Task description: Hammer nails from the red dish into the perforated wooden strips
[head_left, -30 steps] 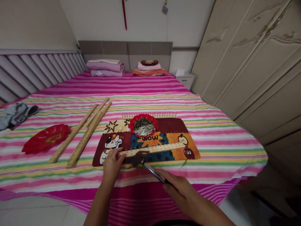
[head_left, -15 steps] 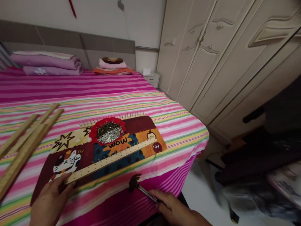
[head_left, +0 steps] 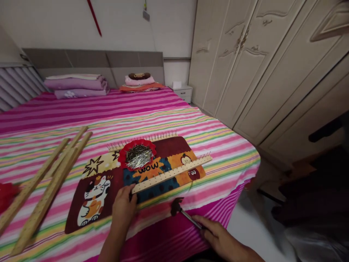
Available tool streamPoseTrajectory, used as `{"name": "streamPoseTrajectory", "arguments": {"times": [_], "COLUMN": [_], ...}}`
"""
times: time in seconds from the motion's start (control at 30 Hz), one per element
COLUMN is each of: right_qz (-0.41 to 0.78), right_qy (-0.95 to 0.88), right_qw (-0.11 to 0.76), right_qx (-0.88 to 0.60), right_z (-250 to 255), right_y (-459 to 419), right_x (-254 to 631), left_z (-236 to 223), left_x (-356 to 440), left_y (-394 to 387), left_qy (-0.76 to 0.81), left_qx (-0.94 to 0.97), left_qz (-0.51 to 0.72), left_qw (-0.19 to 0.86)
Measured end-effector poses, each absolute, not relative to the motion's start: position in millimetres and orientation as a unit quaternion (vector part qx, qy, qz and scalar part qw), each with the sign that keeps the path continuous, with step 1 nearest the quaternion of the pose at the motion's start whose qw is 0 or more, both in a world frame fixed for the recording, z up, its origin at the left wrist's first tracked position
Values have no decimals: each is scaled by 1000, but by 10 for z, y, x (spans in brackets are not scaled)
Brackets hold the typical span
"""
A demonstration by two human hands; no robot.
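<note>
I have slid the strip (head_left: 171,174) to my right along the mat (head_left: 170,145). A moment ago its far end lay over the apple picture; now it reaches out past the mat's right edge, and I can see a cluster of nails standing up there. My left hand (head_left: 124,209) has gone with it, so the cat picture (head_left: 95,200) is uncovered. The fingers of that hand are pinching the strip's near left end, close to the mat's middle.

The hammer (head_left: 191,219) has changed place too. Its head was at the strip; now it is drawn back toward me, above the near edge of the bed (head_left: 223,145) and apart from the wood. The fingers of my right hand (head_left: 218,236) are wrapped round its handle.

As I judge it, this is a pause in the hammering while the strip is shifted along. The stretch beside my left hand shows its dots with no nails that I can make out, while a few small ones stand further along. How firmly they sit, I cannot tell.

The red bowl (head_left: 122,155), full of loose nails (head_left: 140,156), is on the mat behind the strip, and just past it lies a nailed strip (head_left: 163,137) with its row standing up.
</note>
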State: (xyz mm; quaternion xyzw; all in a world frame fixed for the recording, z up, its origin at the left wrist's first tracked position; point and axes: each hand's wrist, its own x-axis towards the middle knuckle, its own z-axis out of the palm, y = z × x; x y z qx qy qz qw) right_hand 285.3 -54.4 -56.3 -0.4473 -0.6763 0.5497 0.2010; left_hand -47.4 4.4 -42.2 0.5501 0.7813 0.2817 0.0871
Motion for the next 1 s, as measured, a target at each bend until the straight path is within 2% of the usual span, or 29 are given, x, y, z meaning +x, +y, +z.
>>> {"name": "streamPoseTrajectory", "arguments": {"times": [0.23,0.33,0.5,0.73,0.87,1.0], "right_qz": [593,654,699,702,702,693], "right_qy": [-578,-510,-448,-423,-426,-434], "right_qw": [256,263,262,260,250,238], "right_qx": [-499,-493,-492,-511,-513,-524], "right_z": [-813,-943,-1038,-924,-843,-863], "right_y": [-494,-509,-506,-496,-494,-498], "right_x": [2967,2939,2930,2904,2892,2900], "left_z": [33,183,211,206,211,207], "left_x": [-698,-671,-541,-546,-664,-747], "left_y": [497,841,1209,1241,1203,1051], "left_qy": [784,776,813,814,824,797], "left_qx": [567,605,582,579,564,509], "left_qz": [253,174,4,-52,39,292], "left_qw": [-2,-42,-22,-5,38,143]}}
